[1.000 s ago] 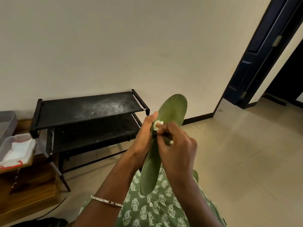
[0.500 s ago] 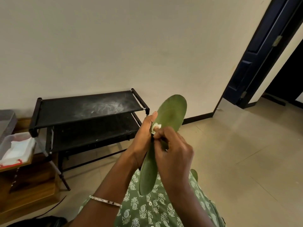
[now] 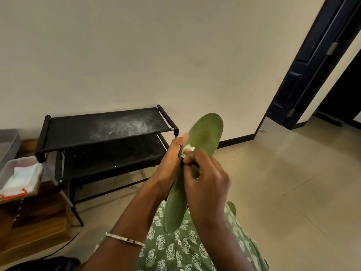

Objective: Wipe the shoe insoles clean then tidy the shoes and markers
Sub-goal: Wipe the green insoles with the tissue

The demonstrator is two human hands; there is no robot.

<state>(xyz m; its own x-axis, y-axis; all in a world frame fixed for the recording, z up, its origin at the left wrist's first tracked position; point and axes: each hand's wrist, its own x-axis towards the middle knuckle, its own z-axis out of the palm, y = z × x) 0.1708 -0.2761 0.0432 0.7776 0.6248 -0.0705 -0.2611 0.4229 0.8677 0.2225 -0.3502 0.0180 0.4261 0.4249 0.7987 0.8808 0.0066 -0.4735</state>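
Note:
A green shoe insole (image 3: pixel 207 132) stands upright in front of me, toe end up, heel end down over my lap. My left hand (image 3: pixel 172 159) grips its left edge at mid-length, thumb up along the rim. My right hand (image 3: pixel 207 180) pinches a small white wipe (image 3: pixel 188 148) and presses it on the insole's face beside my left thumb. A second green insole tip (image 3: pixel 232 207) shows behind my right wrist. No shoes or markers are in view.
A black two-tier shoe rack (image 3: pixel 105 130), dusty on top, stands against the wall at left. A clear plastic tub (image 3: pixel 11 173) with white cloth sits on a wooden stand (image 3: pixel 37 218) at far left. A dark door (image 3: pixel 312 61) is open at right. Tiled floor (image 3: pixel 293 182).
My right hand has slid the white wipe slightly up the insole towards my left thumb. The insole and my left hand have hardly moved.

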